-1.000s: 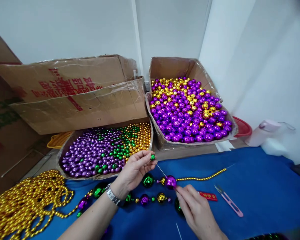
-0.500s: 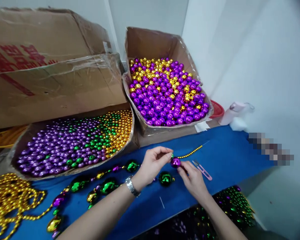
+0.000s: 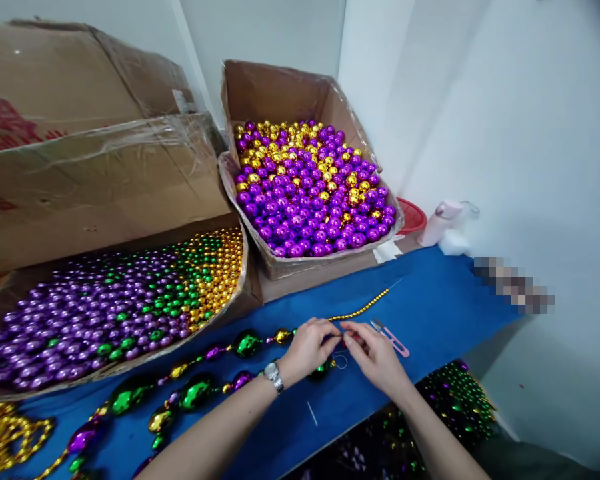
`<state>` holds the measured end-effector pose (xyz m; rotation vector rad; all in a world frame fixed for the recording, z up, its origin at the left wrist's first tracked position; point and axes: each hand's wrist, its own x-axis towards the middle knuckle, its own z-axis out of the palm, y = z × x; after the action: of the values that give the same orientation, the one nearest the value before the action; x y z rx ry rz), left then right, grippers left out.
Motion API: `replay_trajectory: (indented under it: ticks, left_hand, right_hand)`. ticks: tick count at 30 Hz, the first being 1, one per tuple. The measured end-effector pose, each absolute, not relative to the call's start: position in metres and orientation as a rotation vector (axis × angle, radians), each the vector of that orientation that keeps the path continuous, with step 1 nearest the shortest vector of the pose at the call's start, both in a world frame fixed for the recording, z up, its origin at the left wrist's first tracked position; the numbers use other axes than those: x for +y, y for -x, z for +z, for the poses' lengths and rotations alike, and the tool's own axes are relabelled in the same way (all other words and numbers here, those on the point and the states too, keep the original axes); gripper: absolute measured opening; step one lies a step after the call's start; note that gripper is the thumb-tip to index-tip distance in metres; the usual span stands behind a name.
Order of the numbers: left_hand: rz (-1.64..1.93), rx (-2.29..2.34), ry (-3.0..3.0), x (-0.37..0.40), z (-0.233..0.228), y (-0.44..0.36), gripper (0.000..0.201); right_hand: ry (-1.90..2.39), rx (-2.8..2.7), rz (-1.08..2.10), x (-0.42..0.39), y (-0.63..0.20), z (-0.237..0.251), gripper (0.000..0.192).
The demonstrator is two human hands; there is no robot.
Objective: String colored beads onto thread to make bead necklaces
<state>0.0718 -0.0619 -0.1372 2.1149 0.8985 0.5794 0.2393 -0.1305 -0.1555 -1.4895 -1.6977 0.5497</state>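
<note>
- The left hand (image 3: 307, 347) and right hand (image 3: 375, 353) meet fingertip to fingertip over the blue desk (image 3: 430, 313), pinching the end of a bead string (image 3: 220, 363); what sits between the fingers is hidden.
- Pink thread snips (image 3: 393, 339) lie just beside the right hand.
- A thin gold bead strand (image 3: 357, 311) runs away behind the hands.
- Behind, a box of purple and gold balls (image 3: 307, 183); red print on the left carton (image 3: 10, 133) is unreadable.

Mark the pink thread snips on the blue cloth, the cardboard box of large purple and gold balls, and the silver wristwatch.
pink thread snips (image 3: 396, 342), head view, on the pink handle.
cardboard box of large purple and gold balls (image 3: 280, 93), head view, on its bare back wall.
silver wristwatch (image 3: 274, 376), head view, on the band at the left wrist.
</note>
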Motion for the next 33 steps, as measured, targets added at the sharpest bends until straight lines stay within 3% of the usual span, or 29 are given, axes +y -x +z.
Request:
replay_trajectory:
  ticks: [8,18,22,33]
  left_hand:
    - [0.536,0.915,-2.139,-0.06,-0.146,-0.079,0.018]
    - [0.566,0.883,-2.0,-0.054,-0.137,-0.074,0.025]
    - [0.583,0.888,-1.889,-0.051,-0.13,-0.065,0.03]
    - [0.585,0.905,-1.602,-0.048,-0.075,-0.06,0.031]
  right_hand:
    - [1.487,-1.557,0.451,-0.118,-0.232,-0.135,0.018]
    - [1.733,-1.032,0.334,-0.094,-0.336,-0.119,0.041]
    - [1.953,-0.876,0.309,-0.089,-0.374,-0.135,0.03]
    - [2.574,-1.164,0.186,-0.09,-0.42,-0.141,0.03]
